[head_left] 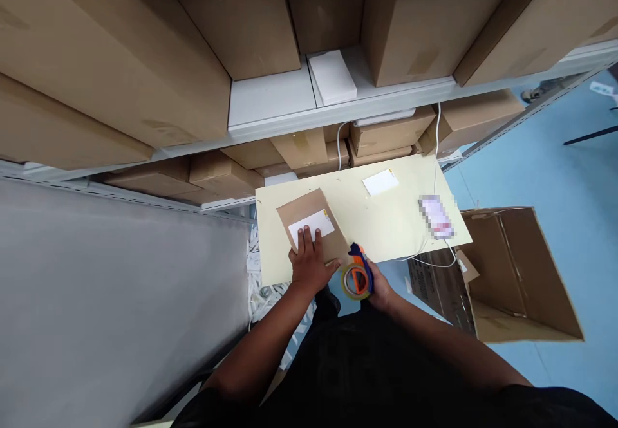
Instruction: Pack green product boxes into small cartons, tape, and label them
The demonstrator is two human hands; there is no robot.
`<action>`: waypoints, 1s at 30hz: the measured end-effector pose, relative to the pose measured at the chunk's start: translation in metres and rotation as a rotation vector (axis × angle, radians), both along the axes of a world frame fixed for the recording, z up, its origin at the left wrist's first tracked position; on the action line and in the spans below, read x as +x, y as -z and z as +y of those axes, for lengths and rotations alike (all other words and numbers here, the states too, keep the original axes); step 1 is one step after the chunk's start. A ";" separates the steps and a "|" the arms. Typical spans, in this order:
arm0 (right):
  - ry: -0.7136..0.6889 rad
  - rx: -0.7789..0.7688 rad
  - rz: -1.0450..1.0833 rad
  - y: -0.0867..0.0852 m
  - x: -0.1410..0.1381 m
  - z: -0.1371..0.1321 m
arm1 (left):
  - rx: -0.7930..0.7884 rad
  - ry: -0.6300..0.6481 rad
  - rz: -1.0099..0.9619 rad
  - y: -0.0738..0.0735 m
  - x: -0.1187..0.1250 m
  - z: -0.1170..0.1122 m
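Note:
On the pale table (347, 203) lies a flat brown cardboard parcel (305, 201), turned at an angle. A white label (318, 222) with a small yellow mark sits on its top face. My left hand (310, 260) rests on the parcel with fingers spread, the fingertips over the label. My right hand (381, 286) grips a blue and orange tape dispenser (357, 273) loaded with a roll of clear tape. The dispenser's blue head is close to the parcel's lower right corner; whether they touch, I cannot tell.
Another white label (381, 182) and a blurred phone (436, 217) with white cables lie on the table. Shelves with large cardboard boxes (241, 16) rise behind it, holding a white paper stack (332, 75). An open carton (526, 280) stands on the blue floor at right.

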State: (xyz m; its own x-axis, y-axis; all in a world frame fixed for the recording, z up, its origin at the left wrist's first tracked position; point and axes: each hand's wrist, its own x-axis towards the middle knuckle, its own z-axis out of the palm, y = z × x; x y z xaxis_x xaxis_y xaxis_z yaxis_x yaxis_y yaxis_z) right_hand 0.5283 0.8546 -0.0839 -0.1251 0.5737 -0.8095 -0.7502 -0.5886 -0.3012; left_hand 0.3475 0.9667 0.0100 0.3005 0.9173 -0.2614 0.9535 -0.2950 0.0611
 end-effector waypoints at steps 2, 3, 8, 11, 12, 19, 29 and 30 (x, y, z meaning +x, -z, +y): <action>0.050 -0.032 -0.032 -0.004 0.008 0.035 | -0.018 0.014 -0.025 -0.002 -0.003 -0.007; 0.050 -0.030 -0.043 -0.006 0.015 0.056 | -0.026 0.033 -0.043 -0.004 -0.007 -0.009; -0.183 -0.032 -0.142 -0.019 0.057 0.170 | -0.042 0.196 -0.070 -0.016 -0.047 0.020; -0.323 -0.035 -0.200 -0.023 0.066 0.208 | 0.024 0.101 0.021 -0.018 -0.069 0.046; -0.338 -0.027 -0.199 -0.023 0.067 0.212 | 0.032 0.072 0.042 -0.017 -0.072 0.051; -0.211 -0.027 -0.155 -0.015 0.059 0.089 | 0.027 0.026 0.061 -0.010 -0.066 0.048; 0.073 -0.068 -0.084 -0.020 0.023 0.099 | -0.015 0.031 -0.024 -0.014 -0.044 0.016; 0.046 -0.072 -0.104 -0.022 0.030 0.123 | -0.021 0.069 -0.032 -0.014 -0.046 0.017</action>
State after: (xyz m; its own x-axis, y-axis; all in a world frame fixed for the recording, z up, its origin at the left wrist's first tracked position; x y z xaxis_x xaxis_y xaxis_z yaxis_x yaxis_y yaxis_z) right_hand 0.5587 0.9776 -0.0614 -0.0130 0.5170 -0.8559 -0.7440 -0.5768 -0.3371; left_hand 0.3011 0.9834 0.0244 0.3715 0.8885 -0.2693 0.9284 -0.3585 0.0979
